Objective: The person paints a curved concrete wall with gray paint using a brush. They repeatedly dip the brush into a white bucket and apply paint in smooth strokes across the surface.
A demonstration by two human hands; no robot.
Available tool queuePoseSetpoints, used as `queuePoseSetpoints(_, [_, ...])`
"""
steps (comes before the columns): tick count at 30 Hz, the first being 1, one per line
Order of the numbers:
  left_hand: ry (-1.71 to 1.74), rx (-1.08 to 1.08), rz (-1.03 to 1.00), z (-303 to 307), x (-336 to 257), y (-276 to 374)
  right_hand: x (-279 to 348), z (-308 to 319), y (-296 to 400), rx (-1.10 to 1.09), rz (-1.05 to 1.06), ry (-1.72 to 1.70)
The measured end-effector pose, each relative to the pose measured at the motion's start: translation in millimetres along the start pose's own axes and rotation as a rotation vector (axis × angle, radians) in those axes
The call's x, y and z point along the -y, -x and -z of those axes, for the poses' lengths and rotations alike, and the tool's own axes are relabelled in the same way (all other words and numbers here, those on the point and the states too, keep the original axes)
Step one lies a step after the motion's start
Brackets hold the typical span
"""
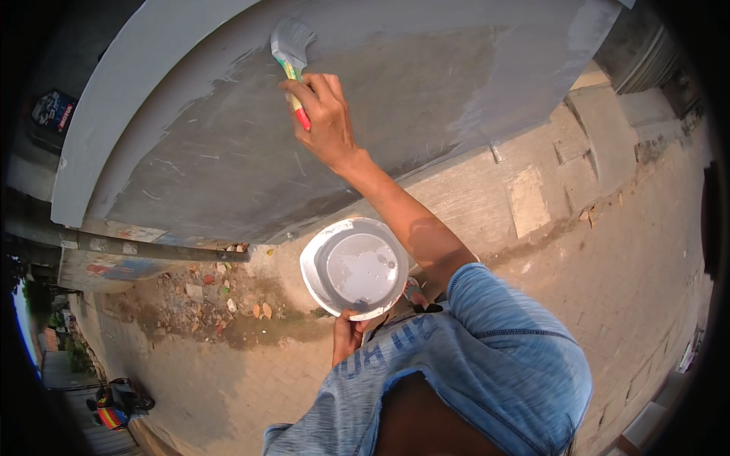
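My right hand [325, 117] grips the handle of a paintbrush [293, 48], its grey-coated bristles against the upper part of a wall [365, 108]. Lighter grey paint covers the wall's top band and right side; the middle is darker, with scattered pale scratches. Below, my left hand [348, 330] holds the rim of a white plastic bucket [311, 273] in front of my body. Light grey paint [362, 262] lies inside the bucket, its surface shiny. Part of my left hand is hidden under the bucket.
A pale ledge [114, 108] caps the wall. Behind it, at the far left, is a Motul container [51, 117]. A pipe [188, 252] juts out near the wall's lower left corner. Leaves and rubble [228, 302] lie on the paved ground. A motorcycle [120, 402] stands at the lower left.
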State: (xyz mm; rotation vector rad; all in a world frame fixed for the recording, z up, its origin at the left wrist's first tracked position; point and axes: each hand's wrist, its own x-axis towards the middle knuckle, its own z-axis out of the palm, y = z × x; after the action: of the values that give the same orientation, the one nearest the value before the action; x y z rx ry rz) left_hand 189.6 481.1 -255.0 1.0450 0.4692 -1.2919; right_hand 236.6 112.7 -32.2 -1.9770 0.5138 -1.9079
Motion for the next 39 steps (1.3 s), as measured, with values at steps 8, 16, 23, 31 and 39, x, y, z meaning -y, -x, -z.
queuePoseSetpoints(8, [-0.005, -0.049, -0.057, -16.5, 1.4, 9.0, 20.8, -24.9, -13.1, 0.266, -0.227, -0.446])
queuePoseSetpoints(16, [-0.029, -0.030, -0.049, -7.4, 0.9, 11.0, -42.7, 70.9, -12.4, -0.157, -0.130, 0.257])
queuePoseSetpoints(23, [0.006, -0.058, -0.069, 4.1, 8.5, 13.1, 34.4, -41.2, 28.5, 0.119, -0.029, -0.149])
queuePoseSetpoints(31, [0.036, -0.053, -0.102, 12.6, 14.6, 21.6, 16.1, -35.8, 1.9, 0.224, -0.226, -0.439])
queuePoseSetpoints(39, [0.045, -0.096, -0.073, 22.0, 11.0, 20.2, 9.6, -1.1, 15.6, -0.117, -0.131, 0.131])
